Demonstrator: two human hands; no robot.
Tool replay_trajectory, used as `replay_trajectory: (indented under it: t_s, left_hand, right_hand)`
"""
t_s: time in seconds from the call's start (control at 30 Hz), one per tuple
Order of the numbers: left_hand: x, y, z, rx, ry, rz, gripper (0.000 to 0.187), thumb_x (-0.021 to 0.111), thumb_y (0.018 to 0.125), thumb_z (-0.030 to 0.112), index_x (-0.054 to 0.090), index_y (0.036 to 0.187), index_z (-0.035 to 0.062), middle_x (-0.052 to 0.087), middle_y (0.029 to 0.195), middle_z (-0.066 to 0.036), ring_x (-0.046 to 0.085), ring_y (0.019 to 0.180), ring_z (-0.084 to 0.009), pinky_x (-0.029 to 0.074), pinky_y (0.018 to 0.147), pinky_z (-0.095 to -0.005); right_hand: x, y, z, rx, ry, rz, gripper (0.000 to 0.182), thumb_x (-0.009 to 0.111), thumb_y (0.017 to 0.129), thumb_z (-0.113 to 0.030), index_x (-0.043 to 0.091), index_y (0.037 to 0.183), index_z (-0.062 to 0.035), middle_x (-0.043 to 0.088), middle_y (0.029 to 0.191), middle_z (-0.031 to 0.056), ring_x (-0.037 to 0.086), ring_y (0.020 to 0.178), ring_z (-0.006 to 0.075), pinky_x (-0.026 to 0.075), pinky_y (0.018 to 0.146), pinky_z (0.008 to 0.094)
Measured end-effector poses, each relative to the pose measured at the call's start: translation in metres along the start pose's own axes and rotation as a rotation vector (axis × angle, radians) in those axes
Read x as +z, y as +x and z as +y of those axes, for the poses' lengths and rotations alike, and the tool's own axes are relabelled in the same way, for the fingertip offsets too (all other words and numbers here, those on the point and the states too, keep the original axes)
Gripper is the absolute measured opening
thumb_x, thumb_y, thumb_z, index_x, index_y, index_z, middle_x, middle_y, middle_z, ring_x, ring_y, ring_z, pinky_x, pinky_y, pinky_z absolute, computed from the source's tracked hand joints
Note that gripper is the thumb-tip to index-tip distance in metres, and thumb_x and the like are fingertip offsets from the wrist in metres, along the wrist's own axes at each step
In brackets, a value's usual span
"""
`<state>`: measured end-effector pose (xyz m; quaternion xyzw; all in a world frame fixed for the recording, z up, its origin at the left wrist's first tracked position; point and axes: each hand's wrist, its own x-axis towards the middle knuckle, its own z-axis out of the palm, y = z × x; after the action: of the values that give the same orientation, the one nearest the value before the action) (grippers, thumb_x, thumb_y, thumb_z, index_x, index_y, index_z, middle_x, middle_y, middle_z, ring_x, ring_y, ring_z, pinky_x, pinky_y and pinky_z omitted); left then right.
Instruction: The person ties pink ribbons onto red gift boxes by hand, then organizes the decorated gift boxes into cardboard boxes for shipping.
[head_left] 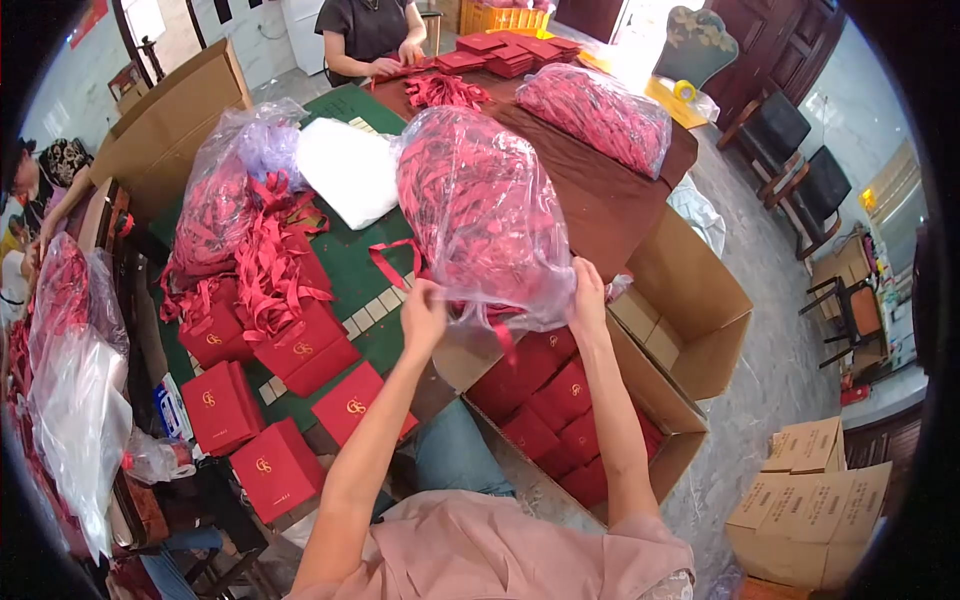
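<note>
A big clear plastic bag (490, 200) stuffed with red ribbons lies on the table in front of me. My left hand (425, 318) pinches the near left edge of the bag's mouth, its fingers closed. On the opposite side, my right hand (588, 292) is closed on the plastic at the near right edge. A loose red ribbon (395, 265) sticks out by my left hand, and another dangles below the mouth. Under my arms, a cardboard box (690, 415) holds several red boxes (575, 392).
Several red gift boxes (300, 350) and a heap of ribbons (270, 265) cover the left of the green table (345, 265). Another ribbon bag (600, 112) lies on the brown cloth (600, 195). Across the table, a person (370, 40) handles red items. Cartons (810, 510) stand at right.
</note>
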<state>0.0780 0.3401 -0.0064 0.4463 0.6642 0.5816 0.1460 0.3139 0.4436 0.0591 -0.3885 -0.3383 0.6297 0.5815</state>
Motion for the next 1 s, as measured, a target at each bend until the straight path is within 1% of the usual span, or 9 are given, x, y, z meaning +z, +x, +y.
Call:
replay_trajectory:
  t_s: [0.17, 0.23, 0.3, 0.33, 0.4, 0.5, 0.57, 0.8, 1.0]
  left_hand:
    - [-0.023, 0.047, -0.010, -0.904, -0.976, -0.088, 0.024, 0.048, 0.099, 0.018, 0.065, 0.097, 0.0029, 0.064, 0.080, -0.003, 0.059, 0.066, -0.0162, 0.047, 0.059, -0.0274]
    - [-0.022, 0.055, -0.037, -1.079, -1.185, 0.023, 0.021, 0.049, 0.096, 0.019, 0.067, 0.093, 0.0077, 0.063, 0.078, -0.002, 0.051, 0.057, -0.0134, 0.041, 0.053, -0.0268]
    - [-0.037, 0.054, -0.099, -0.753, -1.503, -0.657, 0.022, 0.052, 0.093, 0.022, 0.066, 0.099, 0.0059, 0.066, 0.086, -0.002, 0.060, 0.069, -0.0126, 0.049, 0.061, -0.0264]
    - [-0.035, 0.044, -0.042, -0.884, -1.083, -0.248, 0.023, 0.053, 0.092, 0.024, 0.067, 0.099, 0.0071, 0.065, 0.083, -0.001, 0.053, 0.063, -0.0081, 0.041, 0.055, -0.0224]
    - [-0.023, 0.031, -0.033, -0.788, -0.781, -0.134, 0.024, 0.055, 0.092, 0.026, 0.069, 0.100, 0.0081, 0.064, 0.081, 0.002, 0.046, 0.057, -0.0058, 0.033, 0.050, -0.0227]
    - [-0.036, 0.031, -0.005, -0.579, -0.462, -0.407, 0.026, 0.058, 0.089, 0.026, 0.071, 0.100, 0.0065, 0.061, 0.081, 0.004, 0.052, 0.065, -0.0080, 0.039, 0.058, -0.0257]
    - [-0.044, 0.039, 0.032, -0.657, -0.438, -0.528, 0.024, 0.065, 0.081, 0.014, 0.070, 0.101, 0.0028, 0.060, 0.081, 0.003, 0.054, 0.070, -0.0091, 0.042, 0.062, -0.0261]
    - [-0.066, 0.066, -0.042, -0.300, 0.184, -0.706, 0.032, 0.064, 0.065, 0.003, 0.074, 0.095, 0.0028, 0.070, 0.079, -0.011, 0.067, 0.076, -0.0192, 0.050, 0.070, -0.0345]
    - [-0.067, 0.045, -0.034, 0.063, 0.485, -0.301, 0.039, 0.067, 0.064, -0.003, 0.067, 0.103, 0.0044, 0.060, 0.094, -0.021, 0.059, 0.095, -0.0411, 0.049, 0.083, -0.0457]
  right_hand:
    - [-0.039, 0.031, 0.019, -0.163, -0.343, 0.107, 0.011, 0.057, 0.101, -0.019, 0.056, 0.099, -0.0086, 0.052, 0.078, -0.0049, 0.043, 0.058, 0.0022, 0.033, 0.046, 0.0213]
    - [-0.061, 0.037, 0.050, -0.366, -0.524, -0.090, 0.021, 0.060, 0.099, -0.019, 0.056, 0.110, -0.0025, 0.060, 0.090, 0.0017, 0.056, 0.079, 0.0098, 0.047, 0.071, 0.0249]
    - [-0.061, 0.023, 0.062, -0.393, -0.618, -0.136, 0.043, 0.069, 0.092, -0.019, 0.052, 0.127, 0.0004, 0.060, 0.110, 0.0096, 0.057, 0.102, 0.0187, 0.047, 0.091, 0.0327]
    - [-0.062, 0.012, 0.057, -0.452, -0.824, -0.198, 0.070, 0.077, 0.085, -0.019, 0.042, 0.141, 0.0020, 0.053, 0.125, 0.0153, 0.052, 0.117, 0.0244, 0.042, 0.103, 0.0375]
    - [-0.053, -0.005, 0.052, -0.551, -0.918, -0.192, 0.075, 0.078, 0.083, -0.018, 0.039, 0.144, 0.0025, 0.052, 0.127, 0.0159, 0.051, 0.119, 0.0249, 0.041, 0.105, 0.0382]
    - [-0.052, -0.001, 0.065, -0.702, -1.052, -0.158, 0.089, 0.081, 0.080, -0.017, 0.029, 0.149, 0.0041, 0.053, 0.129, 0.0155, 0.052, 0.119, 0.0234, 0.041, 0.106, 0.0374]
    - [-0.039, 0.001, 0.068, -0.212, -0.427, -0.232, 0.092, 0.083, 0.078, -0.015, 0.028, 0.150, 0.0037, 0.054, 0.131, 0.0140, 0.055, 0.116, 0.0198, 0.044, 0.103, 0.0349]
    - [-0.029, -0.019, 0.071, -0.118, -0.891, -0.465, 0.054, 0.074, 0.076, -0.001, 0.054, 0.126, -0.0018, 0.065, 0.111, 0.0068, 0.061, 0.097, 0.0122, 0.051, 0.084, 0.0323]
    - [-0.023, -0.038, 0.054, -0.348, -1.157, -0.431, 0.043, 0.078, 0.074, -0.013, 0.064, 0.114, -0.0050, 0.063, 0.096, 0.0166, 0.064, 0.087, 0.0331, 0.051, 0.077, 0.0410]
